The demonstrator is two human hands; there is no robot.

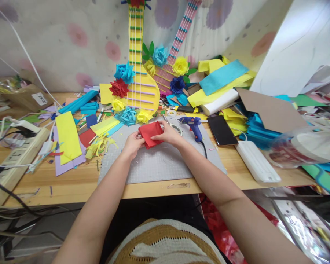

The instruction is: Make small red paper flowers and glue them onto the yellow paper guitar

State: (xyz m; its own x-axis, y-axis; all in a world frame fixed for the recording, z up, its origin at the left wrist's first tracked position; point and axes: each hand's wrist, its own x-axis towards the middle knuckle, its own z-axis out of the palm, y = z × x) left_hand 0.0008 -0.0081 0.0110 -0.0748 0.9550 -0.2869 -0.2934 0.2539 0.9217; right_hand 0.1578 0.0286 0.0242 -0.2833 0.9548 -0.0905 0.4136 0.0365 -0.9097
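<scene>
Between both hands, above the grey cutting mat (159, 168), is a stack of red crepe paper (150, 134), folded or layered into a rough square. My left hand (134, 143) grips its left edge, fingers partly tucked behind. On the opposite side my right hand (169, 133) pinches the stack, thumb across the front and the other fingers behind. A blue glue gun (194, 127) lies on the mat to the right of my right hand. Just behind that hand rests a roll of tape (177, 129), partly covered.
A yellow paper guitar (143, 86) with paper flowers stands at the back, a pink one (169, 69) behind it. Right of the mat are a black phone (222, 131) and a white power bank-like box (257, 161). Yellow paper (68, 137) and a power strip (16, 161) lie left.
</scene>
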